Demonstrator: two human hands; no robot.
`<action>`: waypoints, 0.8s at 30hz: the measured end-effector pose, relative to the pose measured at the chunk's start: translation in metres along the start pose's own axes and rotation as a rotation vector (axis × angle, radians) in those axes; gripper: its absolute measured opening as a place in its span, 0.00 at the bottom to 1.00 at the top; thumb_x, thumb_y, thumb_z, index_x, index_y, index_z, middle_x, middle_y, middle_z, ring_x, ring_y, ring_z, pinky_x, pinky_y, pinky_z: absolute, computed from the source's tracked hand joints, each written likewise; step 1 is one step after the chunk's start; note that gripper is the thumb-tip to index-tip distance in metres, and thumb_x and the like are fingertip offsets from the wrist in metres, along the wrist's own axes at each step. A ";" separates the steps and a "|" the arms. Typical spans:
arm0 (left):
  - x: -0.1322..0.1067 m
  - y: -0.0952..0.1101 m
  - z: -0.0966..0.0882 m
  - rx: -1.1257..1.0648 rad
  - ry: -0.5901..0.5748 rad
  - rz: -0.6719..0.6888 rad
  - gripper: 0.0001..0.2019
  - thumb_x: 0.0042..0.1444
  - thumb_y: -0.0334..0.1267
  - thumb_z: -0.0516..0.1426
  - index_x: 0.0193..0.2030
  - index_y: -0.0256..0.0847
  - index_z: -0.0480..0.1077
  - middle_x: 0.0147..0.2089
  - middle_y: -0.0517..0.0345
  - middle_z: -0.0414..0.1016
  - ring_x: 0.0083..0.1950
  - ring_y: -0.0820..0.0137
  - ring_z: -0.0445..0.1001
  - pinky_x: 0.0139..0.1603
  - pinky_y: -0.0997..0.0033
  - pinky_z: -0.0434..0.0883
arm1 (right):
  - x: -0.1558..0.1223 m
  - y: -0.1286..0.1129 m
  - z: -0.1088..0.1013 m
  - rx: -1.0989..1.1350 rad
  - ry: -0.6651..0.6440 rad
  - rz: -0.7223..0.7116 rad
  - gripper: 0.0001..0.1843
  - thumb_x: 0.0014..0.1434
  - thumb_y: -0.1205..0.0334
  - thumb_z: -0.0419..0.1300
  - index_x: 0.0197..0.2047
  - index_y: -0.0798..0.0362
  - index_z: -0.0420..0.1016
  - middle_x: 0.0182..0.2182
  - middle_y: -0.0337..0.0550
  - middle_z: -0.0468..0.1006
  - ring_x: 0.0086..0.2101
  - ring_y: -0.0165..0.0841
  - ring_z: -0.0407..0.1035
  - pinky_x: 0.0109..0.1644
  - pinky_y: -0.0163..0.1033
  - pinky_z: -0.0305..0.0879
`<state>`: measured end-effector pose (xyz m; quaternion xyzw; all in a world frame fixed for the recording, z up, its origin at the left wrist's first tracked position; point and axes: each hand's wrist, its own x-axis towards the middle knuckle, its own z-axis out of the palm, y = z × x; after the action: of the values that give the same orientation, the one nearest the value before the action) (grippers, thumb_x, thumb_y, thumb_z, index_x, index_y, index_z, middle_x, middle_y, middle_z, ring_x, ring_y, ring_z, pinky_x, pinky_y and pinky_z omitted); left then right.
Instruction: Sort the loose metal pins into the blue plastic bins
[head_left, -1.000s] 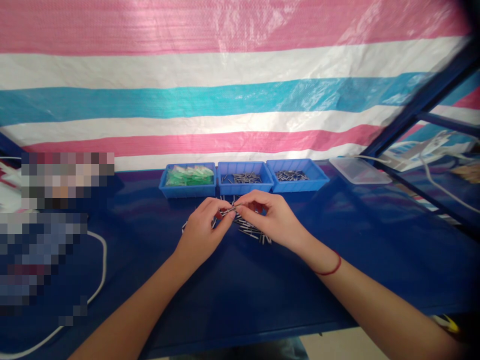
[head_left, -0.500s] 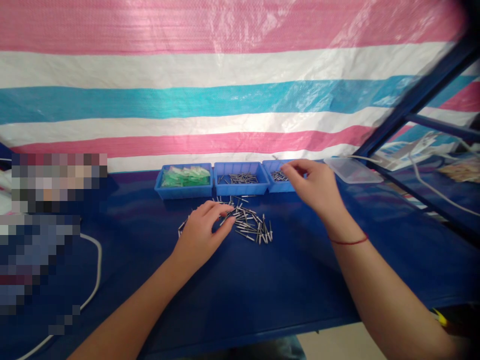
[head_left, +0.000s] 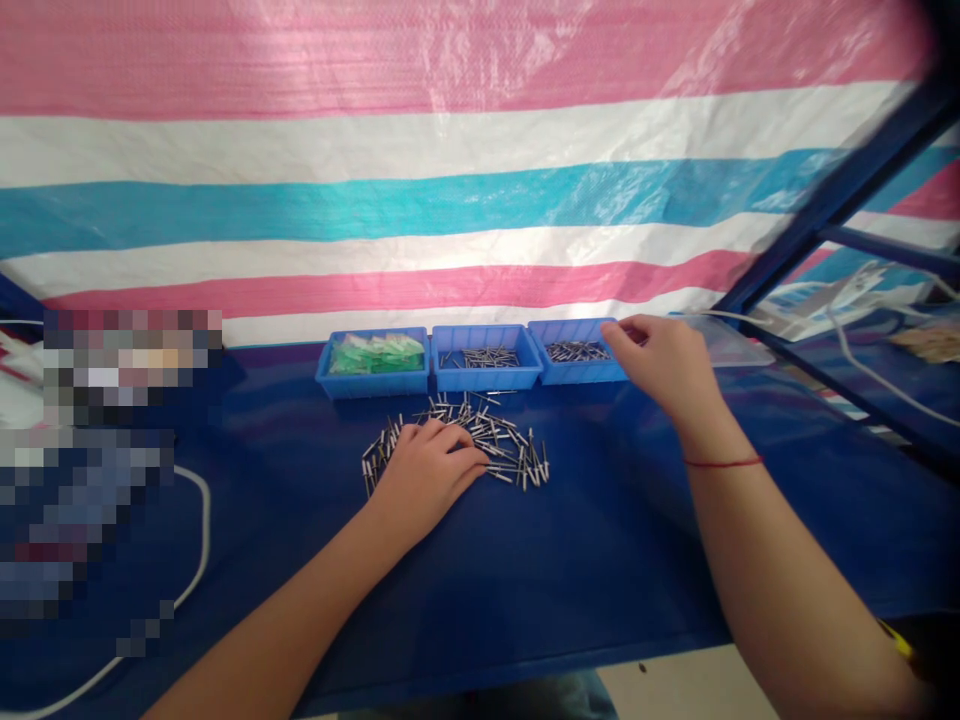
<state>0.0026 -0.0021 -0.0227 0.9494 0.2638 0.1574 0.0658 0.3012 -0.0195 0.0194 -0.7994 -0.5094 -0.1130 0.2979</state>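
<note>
My left hand [head_left: 427, 472] rests on a pile of small metal pins [head_left: 504, 445] scattered on the blue table [head_left: 525, 580], fingers curled over the pins. My right hand [head_left: 664, 365] hovers at the right edge of the rightmost blue tray [head_left: 559, 372], fingers pinched together; whether anything is in them I cannot make out. That tray holds metal pins [head_left: 576, 351]. The middle blue tray [head_left: 486, 378] also holds pins, and the left blue tray [head_left: 371, 382] holds green plastic pieces [head_left: 377, 351].
A clear plastic lid [head_left: 739, 345] lies right of the trays. A white cable [head_left: 191, 560] curves over the table at the left. A striped tarp [head_left: 450, 200] hangs behind, and a blue frame post [head_left: 825, 210] slants at the right.
My right hand left the pile, reached to the rightmost tray and drifted to its right edge. My left hand dropped onto the pile and curled over the pins.
</note>
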 end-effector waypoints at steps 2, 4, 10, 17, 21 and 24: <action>0.000 0.001 0.000 0.015 -0.012 0.005 0.10 0.64 0.39 0.52 0.40 0.44 0.75 0.43 0.57 0.76 0.46 0.66 0.68 0.44 0.63 0.56 | -0.004 -0.010 0.000 0.035 -0.039 -0.040 0.17 0.58 0.52 0.54 0.31 0.54 0.79 0.25 0.48 0.79 0.29 0.40 0.72 0.31 0.40 0.58; 0.001 0.002 0.000 0.034 -0.029 0.005 0.10 0.64 0.39 0.52 0.39 0.43 0.74 0.43 0.57 0.76 0.46 0.66 0.68 0.45 0.63 0.56 | -0.010 -0.021 0.002 0.090 -0.088 -0.084 0.16 0.58 0.53 0.54 0.32 0.54 0.79 0.26 0.47 0.79 0.29 0.39 0.73 0.31 0.39 0.58; 0.000 0.003 0.003 0.059 -0.029 -0.012 0.10 0.63 0.37 0.53 0.49 0.42 0.71 0.44 0.56 0.76 0.46 0.66 0.70 0.44 0.63 0.56 | -0.027 -0.049 0.008 0.241 -0.193 -0.239 0.15 0.59 0.55 0.55 0.31 0.54 0.78 0.25 0.42 0.78 0.26 0.34 0.70 0.30 0.37 0.57; 0.000 -0.002 -0.007 -0.086 0.109 -0.188 0.11 0.65 0.37 0.49 0.46 0.42 0.72 0.44 0.54 0.76 0.45 0.65 0.72 0.44 0.64 0.61 | -0.047 -0.072 0.012 0.415 -0.321 -0.388 0.10 0.58 0.60 0.56 0.33 0.54 0.78 0.25 0.41 0.76 0.25 0.31 0.66 0.31 0.37 0.60; 0.001 -0.005 -0.012 -0.364 0.249 -0.282 0.10 0.64 0.37 0.50 0.46 0.41 0.70 0.45 0.53 0.75 0.45 0.67 0.73 0.44 0.68 0.67 | -0.061 -0.086 0.017 0.658 -0.460 -0.501 0.09 0.56 0.63 0.59 0.39 0.53 0.78 0.28 0.41 0.75 0.28 0.30 0.66 0.33 0.37 0.63; 0.001 -0.005 -0.012 -0.462 0.284 -0.297 0.09 0.63 0.38 0.51 0.46 0.40 0.70 0.44 0.53 0.76 0.45 0.67 0.74 0.44 0.69 0.69 | -0.070 -0.095 0.020 0.795 -0.498 -0.450 0.08 0.56 0.61 0.60 0.38 0.52 0.78 0.29 0.41 0.75 0.27 0.29 0.64 0.32 0.36 0.63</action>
<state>-0.0029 0.0032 -0.0120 0.8289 0.3633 0.3330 0.2648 0.1832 -0.0308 0.0039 -0.4977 -0.7277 0.2216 0.4166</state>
